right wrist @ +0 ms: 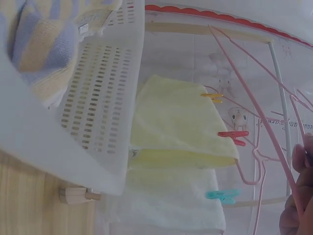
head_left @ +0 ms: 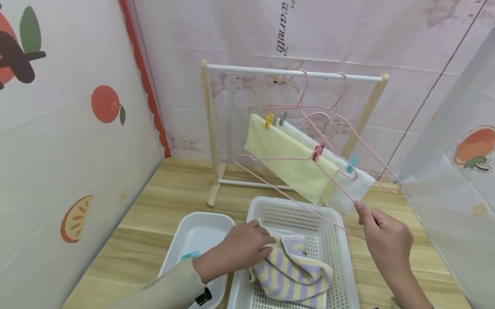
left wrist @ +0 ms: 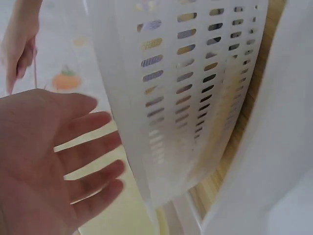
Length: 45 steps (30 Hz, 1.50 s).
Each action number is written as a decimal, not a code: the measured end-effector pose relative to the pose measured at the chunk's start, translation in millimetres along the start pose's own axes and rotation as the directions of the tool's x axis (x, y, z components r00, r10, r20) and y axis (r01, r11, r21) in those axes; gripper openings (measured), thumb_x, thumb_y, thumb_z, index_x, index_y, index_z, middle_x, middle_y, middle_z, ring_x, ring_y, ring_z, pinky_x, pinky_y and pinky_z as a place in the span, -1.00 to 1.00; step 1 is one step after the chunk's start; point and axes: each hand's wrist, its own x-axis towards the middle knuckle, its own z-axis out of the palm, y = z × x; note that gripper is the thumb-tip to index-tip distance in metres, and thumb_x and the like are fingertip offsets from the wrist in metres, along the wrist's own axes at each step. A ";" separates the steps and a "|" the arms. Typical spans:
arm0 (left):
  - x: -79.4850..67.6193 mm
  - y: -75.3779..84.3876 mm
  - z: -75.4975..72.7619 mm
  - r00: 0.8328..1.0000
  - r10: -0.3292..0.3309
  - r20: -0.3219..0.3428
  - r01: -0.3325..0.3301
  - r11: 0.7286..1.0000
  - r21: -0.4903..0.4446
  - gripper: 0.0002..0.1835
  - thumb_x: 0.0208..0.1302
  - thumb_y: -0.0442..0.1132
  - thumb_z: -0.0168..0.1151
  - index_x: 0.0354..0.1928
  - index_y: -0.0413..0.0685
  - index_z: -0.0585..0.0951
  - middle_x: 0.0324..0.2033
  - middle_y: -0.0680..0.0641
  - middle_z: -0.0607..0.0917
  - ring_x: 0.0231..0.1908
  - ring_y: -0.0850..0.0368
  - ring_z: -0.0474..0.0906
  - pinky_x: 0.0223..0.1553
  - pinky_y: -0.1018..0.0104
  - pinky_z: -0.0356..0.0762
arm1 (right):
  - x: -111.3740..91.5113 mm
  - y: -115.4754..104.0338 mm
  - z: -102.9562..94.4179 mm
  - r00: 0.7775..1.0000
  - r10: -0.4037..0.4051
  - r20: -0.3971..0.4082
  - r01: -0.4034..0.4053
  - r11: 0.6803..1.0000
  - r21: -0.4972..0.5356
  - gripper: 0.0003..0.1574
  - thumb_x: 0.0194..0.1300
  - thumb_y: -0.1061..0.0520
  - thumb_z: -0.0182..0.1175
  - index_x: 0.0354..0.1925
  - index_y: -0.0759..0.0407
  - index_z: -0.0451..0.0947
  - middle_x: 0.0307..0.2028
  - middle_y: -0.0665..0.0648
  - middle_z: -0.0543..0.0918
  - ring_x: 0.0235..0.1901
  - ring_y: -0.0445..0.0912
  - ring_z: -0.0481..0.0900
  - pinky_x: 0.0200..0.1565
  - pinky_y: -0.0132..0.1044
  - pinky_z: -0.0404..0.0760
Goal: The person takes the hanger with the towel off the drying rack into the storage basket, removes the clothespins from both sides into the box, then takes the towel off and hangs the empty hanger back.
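My right hand (head_left: 388,236) grips one end of a pink clothes hanger (head_left: 330,220), which it holds tilted above a white perforated basket (head_left: 344,271). Inside the basket lies a crumpled towel (head_left: 295,278) with yellow and lavender stripes. Over the basket's left side, at the towel's upper left edge, is my left hand (head_left: 244,247). In the left wrist view the left hand's fingers (left wrist: 90,149) are spread and fairly straight beside the basket's wall, with nothing between them. The right wrist view shows the hanger's bar (right wrist: 259,112) running into the right hand.
Behind the basket stands a drying rack (head_left: 256,70) with pink hangers. On them hang a yellow cloth (head_left: 281,151) and a white cloth (head_left: 355,190), fixed with coloured clothespins (right wrist: 225,197). Left of the basket sits a white tray (head_left: 202,224) holding a blue clothespin (head_left: 190,255).
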 end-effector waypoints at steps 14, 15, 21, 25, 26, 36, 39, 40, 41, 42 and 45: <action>14.7 -136.5 -88.2 0.775 -0.593 -0.220 0.494 0.785 -0.374 -0.41 0.54 0.12 -0.04 0.50 0.10 0.30 0.34 -0.12 0.50 0.30 -0.18 0.41 0.12 -0.23 0.49 | 20.3 -26.5 11.5 0.998 -0.031 0.063 0.033 0.999 -0.035 -0.57 0.43 -0.08 0.23 -0.53 0.09 0.65 -0.81 -0.08 0.29 -0.79 -0.26 0.13 -0.66 -0.29 0.14; 17.0 -144.3 -94.6 0.764 -0.601 -0.232 0.496 0.779 -0.383 -0.39 0.54 0.13 -0.04 0.51 0.09 0.28 0.35 -0.12 0.49 0.32 -0.18 0.39 0.16 -0.24 0.47 | 21.8 -28.0 12.7 0.997 -0.039 0.062 0.041 0.999 -0.033 -0.57 0.43 -0.07 0.24 -0.53 0.10 0.64 -0.81 -0.07 0.28 -0.79 -0.26 0.13 -0.67 -0.29 0.13; 33.4 -176.4 -124.7 0.719 -0.611 -0.331 0.457 0.775 -0.436 -0.30 0.53 0.15 -0.02 0.56 0.02 0.18 0.33 -0.20 0.47 0.30 -0.19 0.38 0.23 -0.22 0.39 | 32.6 -38.4 21.4 0.994 -0.087 0.064 0.089 0.996 -0.029 -0.55 0.44 -0.04 0.21 -0.57 0.11 0.59 -0.81 -0.08 0.26 -0.79 -0.24 0.13 -0.67 -0.29 0.14; 48.4 -188.4 -146.8 0.684 -0.643 -0.345 0.472 0.750 -0.463 -0.27 0.51 0.23 -0.08 0.59 0.18 0.08 0.39 -0.15 0.39 0.32 -0.12 0.35 0.19 -0.17 0.42 | 42.1 -48.9 26.3 0.991 -0.105 0.087 0.108 0.994 -0.028 -0.50 0.48 -0.07 0.16 -0.61 0.08 0.51 -0.79 -0.07 0.24 -0.77 -0.20 0.13 -0.66 -0.29 0.10; 52.7 -190.7 -152.6 0.675 -0.652 -0.346 0.478 0.744 -0.468 -0.27 0.50 0.24 -0.08 0.60 0.21 0.07 0.41 -0.13 0.36 0.33 -0.09 0.34 0.19 -0.15 0.42 | 44.8 -51.5 27.7 0.990 -0.107 0.090 0.110 0.994 -0.029 -0.48 0.49 -0.07 0.15 -0.62 0.08 0.48 -0.79 -0.06 0.24 -0.77 -0.18 0.13 -0.65 -0.28 0.09; 103.6 -201.7 -191.7 0.599 -0.696 -0.395 0.488 0.709 -0.509 -0.29 0.47 0.24 -0.05 0.58 0.35 0.09 0.48 0.04 0.22 0.35 0.09 0.28 0.26 0.05 0.39 | 73.5 -69.8 46.6 0.992 -0.102 0.077 0.101 0.995 0.009 -0.49 0.52 -0.11 0.10 -0.49 0.16 0.61 -0.73 0.03 0.33 -0.73 -0.13 0.17 -0.61 -0.23 0.12; 118.3 -204.6 -199.1 0.570 -0.692 -0.443 0.480 0.718 -0.503 -0.32 0.49 0.20 -0.05 0.57 0.35 0.11 0.46 0.04 0.23 0.33 0.11 0.29 0.21 0.10 0.43 | 82.2 -74.7 53.9 0.994 -0.079 0.070 0.077 0.997 0.023 -0.48 0.52 -0.12 0.08 -0.46 0.16 0.64 -0.71 0.07 0.38 -0.70 -0.09 0.23 -0.59 -0.20 0.15; 121.8 -206.2 -201.6 0.560 -0.692 -0.455 0.480 0.719 -0.503 -0.33 0.49 0.20 -0.06 0.56 0.34 0.12 0.46 0.04 0.22 0.32 0.11 0.30 0.19 0.12 0.45 | 85.2 -76.7 57.0 0.995 -0.074 0.068 0.072 0.997 0.028 -0.48 0.53 -0.12 0.08 -0.45 0.17 0.64 -0.70 0.08 0.39 -0.69 -0.06 0.25 -0.58 -0.19 0.16; 124.4 -208.0 -204.0 0.552 -0.694 -0.462 0.481 0.718 -0.503 -0.35 0.50 0.20 -0.07 0.56 0.33 0.13 0.46 0.04 0.23 0.31 0.12 0.31 0.18 0.13 0.45 | 88.0 -79.2 60.1 0.996 -0.063 0.068 0.061 0.998 0.027 -0.48 0.53 -0.13 0.07 -0.44 0.16 0.64 -0.70 0.08 0.42 -0.68 -0.05 0.28 -0.57 -0.19 0.18; 126.7 -210.2 -206.1 0.545 -0.697 -0.466 0.485 0.715 -0.503 -0.35 0.51 0.20 -0.10 0.56 0.33 0.13 0.46 0.04 0.23 0.30 0.12 0.33 0.17 0.15 0.46 | 90.9 -82.0 63.4 0.996 -0.055 0.069 0.053 0.998 0.029 -0.48 0.54 -0.14 0.06 -0.43 0.15 0.65 -0.69 0.09 0.43 -0.67 -0.03 0.31 -0.55 -0.17 0.19; 132.3 -217.1 -211.2 0.534 -0.709 -0.460 0.493 0.703 -0.512 -0.38 0.54 0.20 -0.15 0.55 0.29 0.16 0.46 0.03 0.24 0.25 0.12 0.39 0.15 0.17 0.46 | 99.6 -90.6 74.0 0.996 -0.051 0.078 0.048 0.998 0.035 -0.48 0.54 -0.13 0.05 -0.44 0.15 0.63 -0.67 0.10 0.48 -0.62 0.02 0.37 -0.52 -0.16 0.22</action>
